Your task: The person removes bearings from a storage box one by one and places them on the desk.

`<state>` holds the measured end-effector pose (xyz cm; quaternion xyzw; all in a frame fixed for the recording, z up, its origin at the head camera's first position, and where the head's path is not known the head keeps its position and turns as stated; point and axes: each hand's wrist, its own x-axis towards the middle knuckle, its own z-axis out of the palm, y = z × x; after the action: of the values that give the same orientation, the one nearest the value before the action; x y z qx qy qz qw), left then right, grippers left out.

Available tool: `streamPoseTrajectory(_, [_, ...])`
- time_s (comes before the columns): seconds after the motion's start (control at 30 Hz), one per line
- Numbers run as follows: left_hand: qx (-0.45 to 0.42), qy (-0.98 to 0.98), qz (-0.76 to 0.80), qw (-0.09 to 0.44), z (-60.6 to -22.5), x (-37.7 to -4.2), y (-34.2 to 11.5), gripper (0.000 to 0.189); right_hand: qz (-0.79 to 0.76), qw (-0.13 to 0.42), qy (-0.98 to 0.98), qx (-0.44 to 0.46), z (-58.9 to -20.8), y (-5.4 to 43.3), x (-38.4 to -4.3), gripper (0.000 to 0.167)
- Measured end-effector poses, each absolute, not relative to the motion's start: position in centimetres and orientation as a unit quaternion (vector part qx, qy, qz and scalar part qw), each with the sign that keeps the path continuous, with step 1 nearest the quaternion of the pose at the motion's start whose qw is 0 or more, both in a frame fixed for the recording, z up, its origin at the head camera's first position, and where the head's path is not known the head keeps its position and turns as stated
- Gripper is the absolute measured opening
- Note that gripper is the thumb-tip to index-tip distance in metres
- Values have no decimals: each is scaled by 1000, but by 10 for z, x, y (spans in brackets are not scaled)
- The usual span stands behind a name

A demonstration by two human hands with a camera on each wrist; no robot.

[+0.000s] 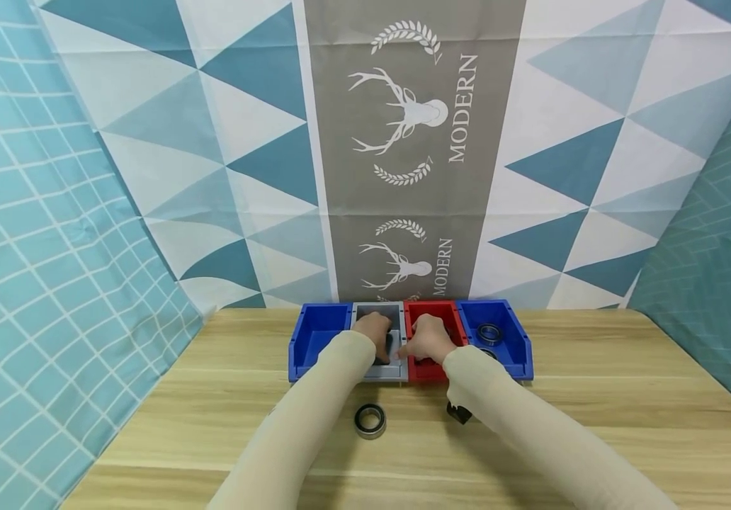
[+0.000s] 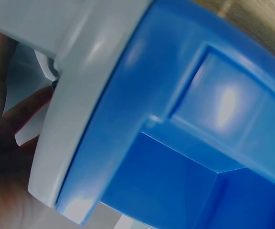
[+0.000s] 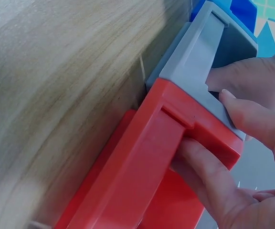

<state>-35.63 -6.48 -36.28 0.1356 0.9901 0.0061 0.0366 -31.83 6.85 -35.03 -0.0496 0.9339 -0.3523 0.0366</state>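
My left hand (image 1: 375, 334) reaches down into the grey bin (image 1: 394, 373). One of its fingertips meets a small dark thing (image 2: 55, 85), mostly hidden behind the bin's wall in the left wrist view. Whether the hand grips it cannot be told. My right hand (image 1: 431, 338) is at the red bin (image 3: 128, 167), its fingers (image 3: 202, 160) lowered inside and its thumb apart from them, over the wall shared with the grey bin. Nothing shows between that thumb and the fingers. Dark contents of the red bin are mostly covered by the hand.
A ball bearing (image 1: 370, 433) lies on the wooden table (image 1: 244, 425) in front of the grey bin. Under the right forearm is a black block-like thing (image 1: 460, 413), partly covered. Blue bins flank the row; the right blue bin (image 1: 521, 354) holds bearings (image 1: 480, 333).
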Motion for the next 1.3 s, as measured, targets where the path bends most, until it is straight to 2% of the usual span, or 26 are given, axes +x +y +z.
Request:
streamPoseTrajectory(0.33, [134,990,8,50,-365,-359,-63,62,-337,42,940,-41,-350,68,-320,32])
streamPoseTrajectory(0.6, [134,989,-13,54,-362,-362,-61,64,-340,38,939,-49,-351,69,-322,37])
streamPoseTrajectory(0.77, [114,991,2,70,-355,-355,-63,58,-340,35,938,-50,-352,67,-321,39])
streamPoseTrajectory(0.93, [111,990,26,81,-348,-350,-62,50,-344,39,937,-43,-352,66,-323,35])
streamPoseTrajectory(1.3, [124,989,7,83,-361,-369,-61,50,-317,34,947,-40,-353,67,-326,36])
